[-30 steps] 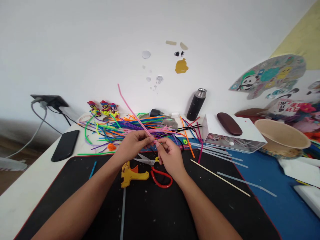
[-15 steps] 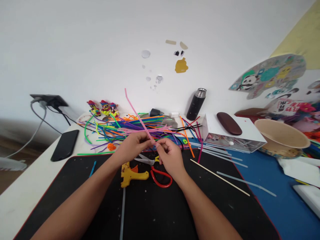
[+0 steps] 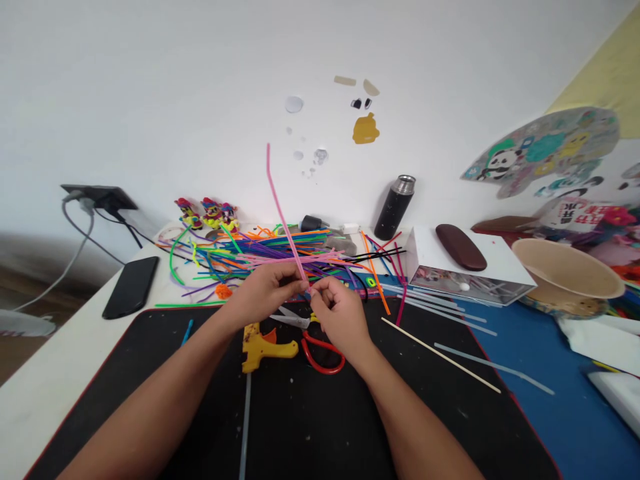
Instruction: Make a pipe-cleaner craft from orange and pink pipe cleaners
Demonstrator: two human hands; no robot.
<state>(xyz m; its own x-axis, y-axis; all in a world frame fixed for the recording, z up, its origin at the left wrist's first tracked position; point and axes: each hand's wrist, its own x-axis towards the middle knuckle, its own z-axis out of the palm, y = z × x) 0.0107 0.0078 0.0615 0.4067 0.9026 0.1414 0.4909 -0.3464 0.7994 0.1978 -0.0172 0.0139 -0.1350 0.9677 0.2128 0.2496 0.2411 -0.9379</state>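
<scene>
before you lies one black mat (image 3: pixel 320 427); past its far edge, one heap of pipe cleaners (image 3: pixel 260 247), too tangled to count. at that edge, your left hand (image 3: pixel 267 290) and right hand (image 3: pixel 343 313) pinch one pink pipe cleaner (image 3: pixel 281 210) near its lower end. on the mat: one glue gun (image 3: pixel 257 350), one pair of scissors (image 3: pixel 303 325). beyond its far-left corner: three figurines (image 3: pixel 213 215).

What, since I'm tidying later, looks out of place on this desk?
The scissors lie with blades parted beside the yellow glue gun, near the hands: exposed edges. Behind, the colored pipe cleaners sprawl in a tangled, crisscrossed heap.
</scene>
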